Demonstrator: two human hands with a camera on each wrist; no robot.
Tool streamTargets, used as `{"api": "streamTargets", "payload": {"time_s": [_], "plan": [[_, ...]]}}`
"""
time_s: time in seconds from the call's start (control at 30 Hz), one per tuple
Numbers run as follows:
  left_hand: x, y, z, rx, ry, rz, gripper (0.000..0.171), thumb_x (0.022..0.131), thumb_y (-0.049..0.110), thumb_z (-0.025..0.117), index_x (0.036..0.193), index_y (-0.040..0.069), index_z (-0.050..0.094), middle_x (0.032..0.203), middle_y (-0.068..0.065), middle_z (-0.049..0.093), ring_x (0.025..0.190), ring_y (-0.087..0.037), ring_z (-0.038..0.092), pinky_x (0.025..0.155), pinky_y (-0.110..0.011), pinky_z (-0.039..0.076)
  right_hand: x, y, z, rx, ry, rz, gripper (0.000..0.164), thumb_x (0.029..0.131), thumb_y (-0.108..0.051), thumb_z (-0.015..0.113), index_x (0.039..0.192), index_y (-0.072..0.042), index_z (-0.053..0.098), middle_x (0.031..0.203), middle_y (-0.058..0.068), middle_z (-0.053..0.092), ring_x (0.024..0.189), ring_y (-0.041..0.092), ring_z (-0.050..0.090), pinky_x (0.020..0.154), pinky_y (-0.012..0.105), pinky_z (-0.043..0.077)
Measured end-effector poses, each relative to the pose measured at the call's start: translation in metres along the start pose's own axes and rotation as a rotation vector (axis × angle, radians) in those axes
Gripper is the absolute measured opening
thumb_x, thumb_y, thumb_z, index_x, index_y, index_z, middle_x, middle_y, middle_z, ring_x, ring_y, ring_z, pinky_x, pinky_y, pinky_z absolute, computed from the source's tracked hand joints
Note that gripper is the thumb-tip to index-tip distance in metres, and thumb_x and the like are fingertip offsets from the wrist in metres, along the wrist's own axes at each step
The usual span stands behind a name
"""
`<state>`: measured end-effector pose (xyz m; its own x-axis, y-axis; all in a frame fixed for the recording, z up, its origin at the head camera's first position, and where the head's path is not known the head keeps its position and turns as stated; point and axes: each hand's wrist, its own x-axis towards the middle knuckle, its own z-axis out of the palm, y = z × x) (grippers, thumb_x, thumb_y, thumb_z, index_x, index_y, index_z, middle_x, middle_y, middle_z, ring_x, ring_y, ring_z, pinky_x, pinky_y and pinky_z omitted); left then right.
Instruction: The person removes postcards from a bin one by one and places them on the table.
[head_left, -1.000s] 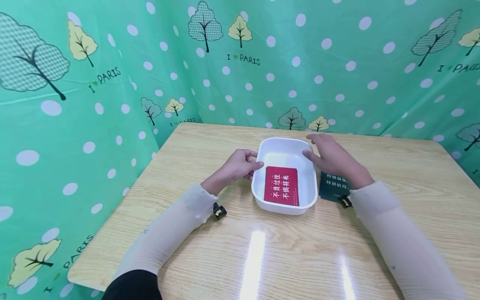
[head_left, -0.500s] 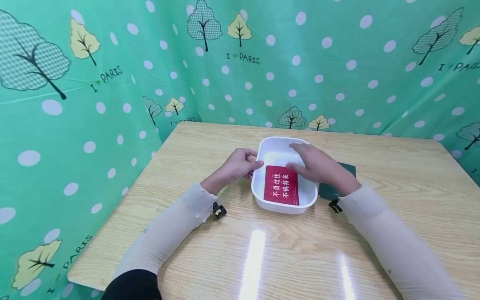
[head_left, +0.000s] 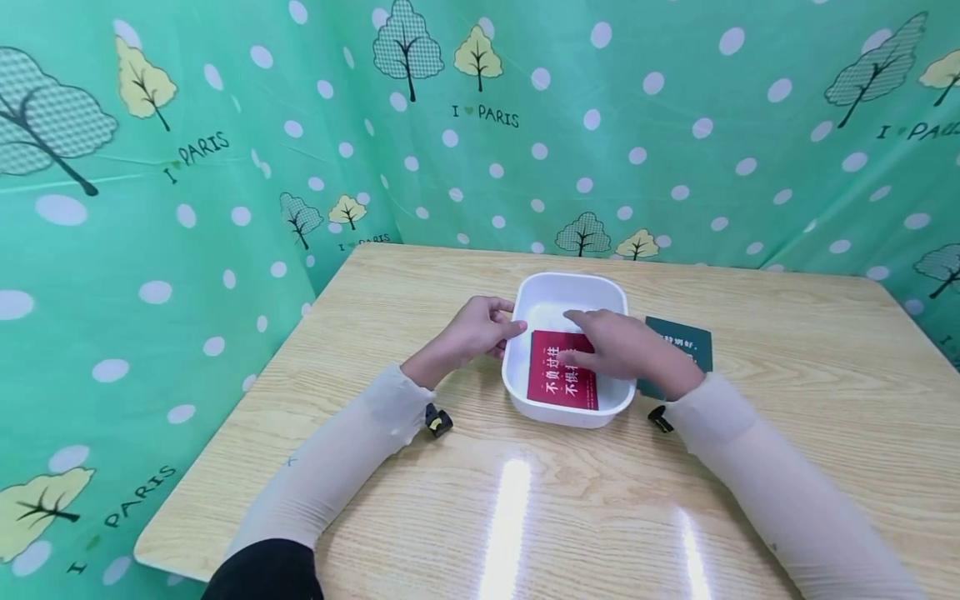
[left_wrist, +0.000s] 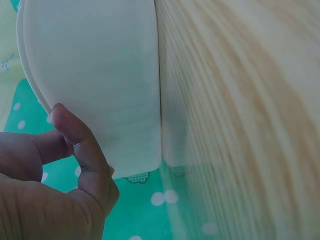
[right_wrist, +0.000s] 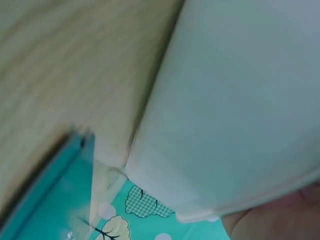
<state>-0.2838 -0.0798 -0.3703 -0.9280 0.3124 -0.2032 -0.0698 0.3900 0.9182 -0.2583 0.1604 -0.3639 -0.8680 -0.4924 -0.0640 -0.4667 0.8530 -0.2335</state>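
A white rectangular plastic basin (head_left: 547, 310) with rounded corners stands on the table. My left hand (head_left: 476, 327) pinches its left rim, the thumb over the edge and the fingers outside. In the left wrist view this hand (left_wrist: 80, 192) is at the basin's outer wall (left_wrist: 100, 75). Inside the basin lies a red notebook (head_left: 551, 392) with white Chinese characters on its cover. Reaching over the right rim, my right hand (head_left: 618, 346) has its fingers extended above the red notebook and covers part of it. The right wrist view hides most of that hand behind the basin wall (right_wrist: 230, 115).
A dark green notebook (head_left: 693, 346) with white characters lies just right of the basin, partly under my right forearm. The wooden table (head_left: 420, 517) meets a green polka-dot curtain (head_left: 645, 158) at the back and left.
My right hand has moved left and toward me, from the basin's right rim to over the red notebook, uncovering more of the green notebook. The left hand and basin have stayed in place.
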Motion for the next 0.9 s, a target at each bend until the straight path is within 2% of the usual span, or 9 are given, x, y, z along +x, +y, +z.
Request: {"api": "streamTargets", "payload": {"time_s": [0.17, 0.47, 0.9], "plan": [[-0.0007, 0.0002, 0.0014, -0.002, 0.000, -0.004, 0.045, 0.094, 0.020, 0.068, 0.132, 0.004, 0.051, 0.087, -0.009, 0.060, 0.063, -0.018, 0.061, 0.057, -0.031, 0.058, -0.0017, -0.0017, 0.0047, -0.103, -0.033, -0.007, 0.091, 0.080, -0.065, 0.068, 0.147, -0.009, 0.041, 0.128, 0.013, 0.059, 0.112, 0.030, 0.056, 0.089, 0.047, 0.051], [-0.0020, -0.0001, 0.0041, -0.015, 0.012, -0.001, 0.045, 0.094, 0.019, 0.068, 0.132, 0.002, 0.051, 0.088, -0.009, 0.060, 0.063, -0.017, 0.060, 0.057, -0.031, 0.058, -0.0037, -0.0001, 0.0071, -0.138, -0.044, -0.032, 0.106, 0.069, -0.080, 0.063, 0.148, -0.013, 0.040, 0.126, 0.011, 0.061, 0.113, 0.031, 0.054, 0.093, 0.051, 0.046], [-0.0024, -0.0031, 0.0077, -0.025, 0.022, 0.004, 0.044, 0.093, 0.019, 0.068, 0.131, 0.003, 0.051, 0.088, -0.009, 0.059, 0.062, -0.016, 0.059, 0.056, -0.031, 0.058, -0.0062, 0.0007, 0.0098, -0.155, -0.041, -0.068, 0.100, 0.071, -0.075, 0.067, 0.145, -0.011, 0.045, 0.125, 0.010, 0.061, 0.113, 0.029, 0.054, 0.098, 0.053, 0.039]]}}
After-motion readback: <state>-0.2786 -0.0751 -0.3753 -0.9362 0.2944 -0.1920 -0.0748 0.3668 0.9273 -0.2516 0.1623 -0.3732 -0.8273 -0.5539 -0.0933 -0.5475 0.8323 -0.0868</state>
